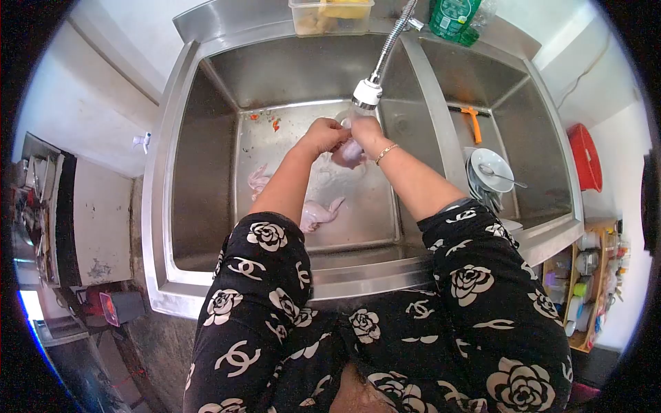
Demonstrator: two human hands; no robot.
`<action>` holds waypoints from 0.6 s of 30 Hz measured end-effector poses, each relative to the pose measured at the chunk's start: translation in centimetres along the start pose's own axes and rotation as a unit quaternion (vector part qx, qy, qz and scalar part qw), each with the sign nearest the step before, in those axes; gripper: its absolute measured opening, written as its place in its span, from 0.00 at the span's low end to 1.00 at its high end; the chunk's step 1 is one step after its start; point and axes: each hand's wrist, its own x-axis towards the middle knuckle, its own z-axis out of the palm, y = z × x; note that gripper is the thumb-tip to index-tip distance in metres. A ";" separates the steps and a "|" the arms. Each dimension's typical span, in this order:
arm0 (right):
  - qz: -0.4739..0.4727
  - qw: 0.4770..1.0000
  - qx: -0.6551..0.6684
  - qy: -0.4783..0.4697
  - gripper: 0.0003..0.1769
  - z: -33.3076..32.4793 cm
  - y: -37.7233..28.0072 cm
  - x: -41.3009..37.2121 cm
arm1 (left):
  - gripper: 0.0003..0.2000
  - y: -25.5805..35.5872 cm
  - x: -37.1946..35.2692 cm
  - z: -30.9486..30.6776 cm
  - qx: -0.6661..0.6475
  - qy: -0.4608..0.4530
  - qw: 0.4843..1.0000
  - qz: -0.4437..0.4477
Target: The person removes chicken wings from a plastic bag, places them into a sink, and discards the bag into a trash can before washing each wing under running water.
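Note:
Both my hands hold a piece of raw chicken point(349, 154) beneath the faucet head point(367, 94), above the floor of the large sink basin point(279, 148). My left hand point(323, 136) has its fingers closed on the piece's left side. My right hand point(368, 133) grips it from the right, with the fingers partly hidden. A raw chicken wing point(322, 213) lies on the basin floor below my wrists. Another pale chicken piece point(258, 180) rests to the left, partly covered by my left forearm.
Orange and green scraps point(275, 124) lie at the basin's back left. A plastic container point(332, 17) and a green bottle point(453, 17) stand on the back ledge. The right basin holds bowls with a spoon point(499, 175) and an orange-handled tool point(474, 122). A metal divider point(441, 113) separates the basins.

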 end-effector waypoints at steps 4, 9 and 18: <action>-0.105 0.981 -0.164 0.020 0.15 0.2 -0.1 -0.3 | 0.12 0.0 -0.1 0.1 0.002 0.002 1.000 -0.001; -0.245 0.916 -0.314 0.052 0.19 1.0 -0.4 -1.6 | 0.11 -0.4 0.5 0.0 -0.002 -0.036 0.999 -0.020; -0.034 0.994 0.081 -0.058 0.24 0.0 -1.6 -0.9 | 0.12 -0.6 1.2 -0.2 0.093 0.035 0.989 0.112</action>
